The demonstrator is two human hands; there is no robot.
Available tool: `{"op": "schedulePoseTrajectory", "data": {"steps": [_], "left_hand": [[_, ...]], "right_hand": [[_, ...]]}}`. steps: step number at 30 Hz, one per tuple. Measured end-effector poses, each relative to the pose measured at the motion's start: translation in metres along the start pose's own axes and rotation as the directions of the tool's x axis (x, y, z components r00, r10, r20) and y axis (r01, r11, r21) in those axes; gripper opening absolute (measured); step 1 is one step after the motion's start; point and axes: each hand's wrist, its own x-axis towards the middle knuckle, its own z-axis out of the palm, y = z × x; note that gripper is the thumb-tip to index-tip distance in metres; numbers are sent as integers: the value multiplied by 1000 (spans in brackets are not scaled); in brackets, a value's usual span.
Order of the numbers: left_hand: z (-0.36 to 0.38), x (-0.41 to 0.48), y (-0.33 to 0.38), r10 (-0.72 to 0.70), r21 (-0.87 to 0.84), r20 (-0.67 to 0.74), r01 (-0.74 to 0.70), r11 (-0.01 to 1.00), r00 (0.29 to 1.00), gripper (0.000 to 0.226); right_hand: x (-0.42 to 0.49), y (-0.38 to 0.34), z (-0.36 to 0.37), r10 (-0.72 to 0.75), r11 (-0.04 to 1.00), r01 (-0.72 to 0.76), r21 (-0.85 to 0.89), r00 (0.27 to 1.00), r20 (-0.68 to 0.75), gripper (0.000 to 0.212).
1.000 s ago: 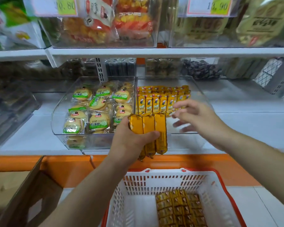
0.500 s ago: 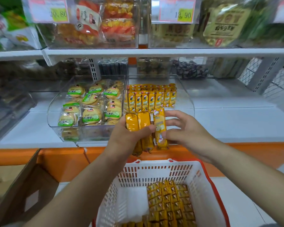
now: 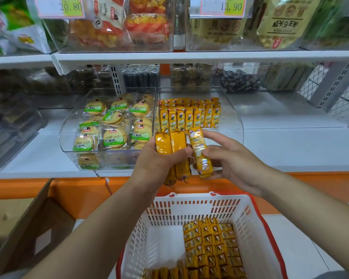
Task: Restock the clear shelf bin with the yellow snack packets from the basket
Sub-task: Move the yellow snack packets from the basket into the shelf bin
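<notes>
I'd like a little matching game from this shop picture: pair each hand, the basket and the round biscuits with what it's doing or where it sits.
Things:
1. left hand
2. right hand
3. basket
4. round biscuits

States and places:
A. in the left clear bin
B. below the shelf, part full of yellow packets
C. pinches a single packet
D. grips two packets side by side

Pairs: 1-D, 2-C, 3-B, 4-A.
</notes>
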Motion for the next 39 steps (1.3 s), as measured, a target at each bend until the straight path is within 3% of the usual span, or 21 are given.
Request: {"op": "schedulePoseTrajectory", "data": {"steps": [3,7,11,17,21,27,31,36,39], "left_hand": [[-3,3,0,18,26,-15,-18,999,1000,48],[-10,5,5,34,61,-19,-33,998,999,47],[-16,6,11,13,87,-24,-11,996,1000,47],[-23,11,17,10,191,-47,-1,982,999,45],[-28,18,20,32,231,-48,-20,973,998,44],[-38,24,21,46,241,-71,-28,970,996,43],[-50,27,20,71,253,-99,-44,966,993,38],[-54,32,18,75,255,-116,-44,966,990,40],[-52,36,15,66,225,-100,-42,973,993,36]], "right_hand": [[4,0,-1,14,995,-13,96,1000,-8,42],[10,-3,-9,-59,997,62,35,996,-62,43],[10,-11,-25,-106,983,95,-156,992,-64,48],[41,-30,-51,-285,908,132,-398,890,-355,44],[83,-30,-59,-355,834,125,-537,867,-351,35],[150,-20,-68,-364,715,33,-699,870,-332,33],[185,-8,-78,-382,639,-67,-766,837,-391,40],[211,12,-87,-347,593,-182,-785,821,-453,45],[222,19,-88,-312,615,-205,-761,823,-474,48]]}}
